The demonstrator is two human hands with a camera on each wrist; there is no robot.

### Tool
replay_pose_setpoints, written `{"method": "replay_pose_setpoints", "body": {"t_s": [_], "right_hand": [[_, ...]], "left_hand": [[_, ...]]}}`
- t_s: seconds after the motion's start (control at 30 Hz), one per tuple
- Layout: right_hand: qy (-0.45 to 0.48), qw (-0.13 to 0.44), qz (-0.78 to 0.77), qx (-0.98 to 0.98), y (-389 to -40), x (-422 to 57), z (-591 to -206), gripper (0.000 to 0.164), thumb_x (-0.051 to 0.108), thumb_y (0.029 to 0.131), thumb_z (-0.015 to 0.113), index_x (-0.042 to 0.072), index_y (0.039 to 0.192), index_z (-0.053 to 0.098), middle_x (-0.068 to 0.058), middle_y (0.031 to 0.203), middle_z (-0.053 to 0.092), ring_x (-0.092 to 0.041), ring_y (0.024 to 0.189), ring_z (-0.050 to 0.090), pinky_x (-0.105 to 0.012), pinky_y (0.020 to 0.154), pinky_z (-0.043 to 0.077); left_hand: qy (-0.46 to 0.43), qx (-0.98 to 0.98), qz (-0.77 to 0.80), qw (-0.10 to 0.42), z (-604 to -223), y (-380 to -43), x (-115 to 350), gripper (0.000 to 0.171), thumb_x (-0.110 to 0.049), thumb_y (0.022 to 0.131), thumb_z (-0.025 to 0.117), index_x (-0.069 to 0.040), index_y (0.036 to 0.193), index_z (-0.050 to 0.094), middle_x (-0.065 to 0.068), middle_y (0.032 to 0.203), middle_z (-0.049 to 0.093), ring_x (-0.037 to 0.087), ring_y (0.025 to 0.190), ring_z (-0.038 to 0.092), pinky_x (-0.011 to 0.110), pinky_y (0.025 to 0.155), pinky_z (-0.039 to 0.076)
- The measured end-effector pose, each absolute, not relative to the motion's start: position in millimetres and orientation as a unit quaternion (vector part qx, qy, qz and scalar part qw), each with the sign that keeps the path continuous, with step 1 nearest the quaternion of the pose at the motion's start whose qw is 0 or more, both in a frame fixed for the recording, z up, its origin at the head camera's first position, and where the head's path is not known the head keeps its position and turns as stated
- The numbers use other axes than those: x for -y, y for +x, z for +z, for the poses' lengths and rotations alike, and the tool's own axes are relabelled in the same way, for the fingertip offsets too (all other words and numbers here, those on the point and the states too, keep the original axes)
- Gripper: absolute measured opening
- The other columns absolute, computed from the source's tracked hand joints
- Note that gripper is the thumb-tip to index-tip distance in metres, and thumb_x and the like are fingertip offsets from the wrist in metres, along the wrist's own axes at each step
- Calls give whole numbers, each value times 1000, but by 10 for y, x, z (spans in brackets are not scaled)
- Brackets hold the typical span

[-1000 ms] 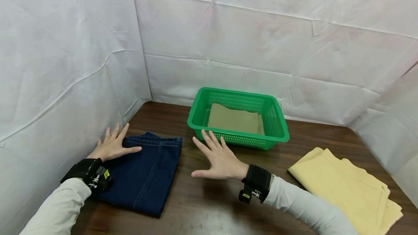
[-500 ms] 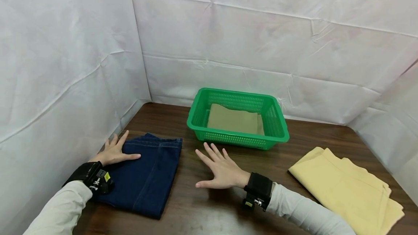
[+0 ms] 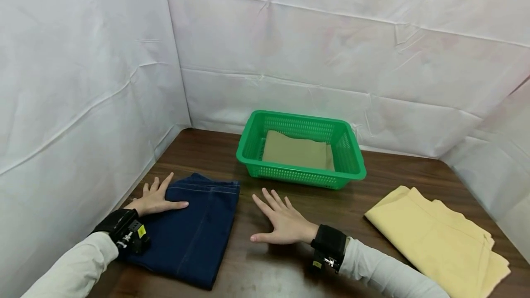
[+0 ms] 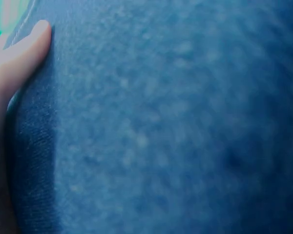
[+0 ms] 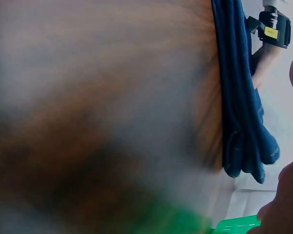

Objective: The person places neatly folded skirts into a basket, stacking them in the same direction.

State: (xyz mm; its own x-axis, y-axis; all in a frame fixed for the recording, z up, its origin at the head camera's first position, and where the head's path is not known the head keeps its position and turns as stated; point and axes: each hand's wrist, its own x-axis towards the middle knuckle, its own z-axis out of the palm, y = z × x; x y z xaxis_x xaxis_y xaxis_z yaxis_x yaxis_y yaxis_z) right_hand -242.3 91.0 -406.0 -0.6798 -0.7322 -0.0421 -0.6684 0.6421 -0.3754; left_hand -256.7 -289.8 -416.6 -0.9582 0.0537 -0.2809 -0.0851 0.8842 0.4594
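Observation:
A dark blue folded denim garment (image 3: 190, 233) with pale stitching lies on the left of the table; in the right wrist view its edge shows several layers. My left hand (image 3: 154, 200) rests on its left side, fingers spread and thumb stretched across the cloth. The left wrist view is almost filled by blurred denim, with the thumb (image 4: 27, 56) at its left edge. To the right of the denim, apart from it, my right hand (image 3: 285, 224) is held low over the table, fingers spread, with nothing in it.
Behind the hands a green plastic basket (image 3: 304, 174) stands near the back wall, with a folded khaki cloth (image 3: 296, 151) inside. A folded yellow cloth (image 3: 434, 238) lies at the right. White sheeting (image 3: 314, 40) encloses the brown wooden table (image 3: 256, 279).
My left hand and the denim have shifted a little to the right and toward me. The right hand has drawn back toward me from near the basket and sunk lower.

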Motion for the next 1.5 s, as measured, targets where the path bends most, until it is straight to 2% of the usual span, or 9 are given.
{"method": "replay_pose_setpoints", "body": {"t_s": [0.17, 0.33, 0.57, 0.67, 0.97, 1.2, 1.5], "right_hand": [[-380, 114, -170, -902, -2390, -976, -4147, 90, 68, 81, 45, 20, 148, 8, -14, 152, 2, -38, 137, 3, -64, 103, 12], [-366, 132, -185, -902, -2359, -1040, -4227, 89, 66, 82, 46, 19, 148, 10, -14, 152, 3, -38, 137, 3, -65, 102, 12], [-351, 153, -189, -904, -2289, -1102, -4279, 87, 65, 82, 45, 17, 147, 12, -14, 151, 5, -36, 137, 1, -62, 104, 11], [-343, 164, -192, -905, -2259, -1134, -4302, 88, 66, 82, 45, 15, 147, 14, -14, 152, 3, -35, 138, 0, -61, 105, 9], [-307, 184, -220, -908, -2178, -1291, -4316, 90, 63, 83, 47, 9, 146, 14, -15, 151, 5, -36, 137, 0, -62, 105, 7], [-284, 178, -224, -915, -2113, -1398, -4317, 95, 63, 82, 49, 5, 146, 10, -17, 150, 2, -37, 137, 1, -62, 104, 8], [-244, 188, -211, -928, -1944, -1569, -4332, 102, 69, 78, 48, 0, 144, 12, -22, 149, -4, -39, 136, -7, -64, 102, 1]], "left_hand": [[-25, -954, 253, 156, -4170, -2483, 2738, 116, -67, 70, 60, -11, 146, -8, 40, 139, -14, 65, 118, -16, 83, 76, -4], [-36, -946, 269, 177, -4168, -2391, 2575, 115, -68, 70, 59, -14, 146, -8, 38, 140, -17, 66, 115, -20, 83, 71, -9], [8, -942, 285, 177, -4192, -2297, 2269, 117, -65, 72, 60, -2, 144, -7, 46, 134, -16, 67, 115, -19, 73, 88, -15], [9, -939, 294, 180, -4188, -2233, 2111, 117, -65, 72, 60, -2, 144, -7, 46, 134, -15, 68, 114, -19, 74, 88, -14], [0, -930, 324, 171, -4186, -2100, 1810, 116, -63, 73, 61, -4, 144, -9, 43, 135, -20, 66, 110, -28, 76, 86, -11], [-28, -931, 312, 187, -4174, -2022, 1632, 117, -70, 70, 59, -19, 145, -14, 29, 141, -26, 59, 117, -30, 83, 66, -9], [4, -939, 275, 206, -4142, -1938, 1413, 118, -73, 67, 57, -23, 144, -16, 25, 143, -25, 59, 119, -27, 84, 68, -3]]}}
